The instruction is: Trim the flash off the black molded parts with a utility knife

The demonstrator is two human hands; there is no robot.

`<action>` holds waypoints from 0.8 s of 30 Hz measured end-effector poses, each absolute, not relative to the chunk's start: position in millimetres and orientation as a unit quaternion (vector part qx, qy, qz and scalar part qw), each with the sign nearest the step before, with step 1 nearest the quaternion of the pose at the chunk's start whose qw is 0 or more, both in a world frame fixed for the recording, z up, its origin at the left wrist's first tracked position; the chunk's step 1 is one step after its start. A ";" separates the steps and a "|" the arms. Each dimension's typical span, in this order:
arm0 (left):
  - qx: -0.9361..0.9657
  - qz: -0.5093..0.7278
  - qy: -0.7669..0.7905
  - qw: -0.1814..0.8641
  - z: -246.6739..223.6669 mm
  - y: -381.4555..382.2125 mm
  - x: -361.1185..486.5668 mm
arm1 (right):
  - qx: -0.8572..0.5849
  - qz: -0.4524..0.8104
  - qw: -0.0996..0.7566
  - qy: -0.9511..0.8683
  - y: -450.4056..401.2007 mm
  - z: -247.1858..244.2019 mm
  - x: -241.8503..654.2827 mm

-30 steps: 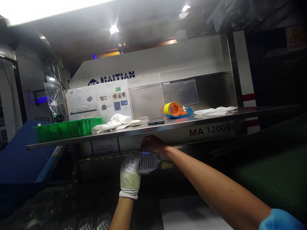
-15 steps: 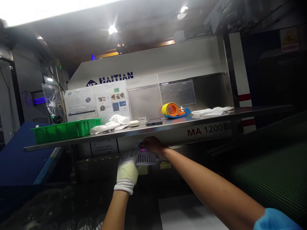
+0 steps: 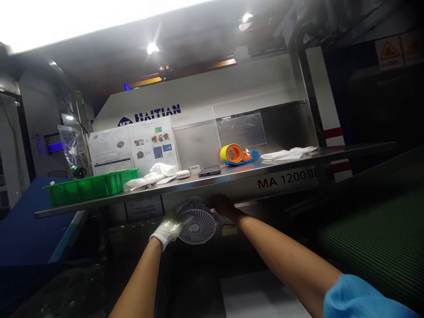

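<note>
A small round fan (image 3: 198, 226) with a white slatted grille hangs below the front edge of the metal shelf, its face turned toward me. At its left side, my left hand (image 3: 170, 225), in a pale glove with a white cuff, grips the rim. My bare right hand (image 3: 225, 206) is by the fan's upper right edge, just under the shelf. Its fingers are dark and partly hidden, so whether they touch the fan is unclear.
On the metal shelf (image 3: 185, 183) stand a green bin (image 3: 89, 187), white cloths (image 3: 162, 171), a round white object (image 3: 183, 174), a phone (image 3: 209, 171) and a tape roll (image 3: 233, 153). Instruction sheets (image 3: 152, 143) lean behind. A ridged green conveyor belt (image 3: 374, 238) lies at right.
The fan has tilted from edge-on to facing me. My left hand has moved slightly left and up with it, while my right hand has shifted right, away from the fan's top.
</note>
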State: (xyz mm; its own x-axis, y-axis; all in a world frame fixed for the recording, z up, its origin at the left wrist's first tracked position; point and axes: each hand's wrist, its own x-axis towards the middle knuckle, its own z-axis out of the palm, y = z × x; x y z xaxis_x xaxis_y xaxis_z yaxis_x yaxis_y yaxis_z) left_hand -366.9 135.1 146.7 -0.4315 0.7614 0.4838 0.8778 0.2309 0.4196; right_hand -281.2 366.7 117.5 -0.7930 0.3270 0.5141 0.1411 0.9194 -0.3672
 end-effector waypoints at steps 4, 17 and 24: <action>-0.543 -0.335 -0.766 0.079 147.8 134.3 -369.0 | -0.122 0.119 0.236 -0.957 371.6 119.4 -308.0; -0.538 -0.355 -0.762 0.067 152.3 134.4 -365.6 | -0.237 0.098 0.362 -0.896 376.5 109.6 -303.2; -0.529 -0.345 -0.772 0.074 149.4 136.8 -372.0 | -0.124 0.158 0.303 -0.932 376.8 123.0 -305.7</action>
State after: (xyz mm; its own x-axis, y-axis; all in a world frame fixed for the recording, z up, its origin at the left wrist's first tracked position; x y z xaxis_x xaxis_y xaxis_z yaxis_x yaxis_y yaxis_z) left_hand -372.0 136.8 149.4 -0.4297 0.7657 0.4786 0.8673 0.2025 0.4547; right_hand -305.7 376.8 123.0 -0.7861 0.3266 0.5248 0.1359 0.9195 -0.3688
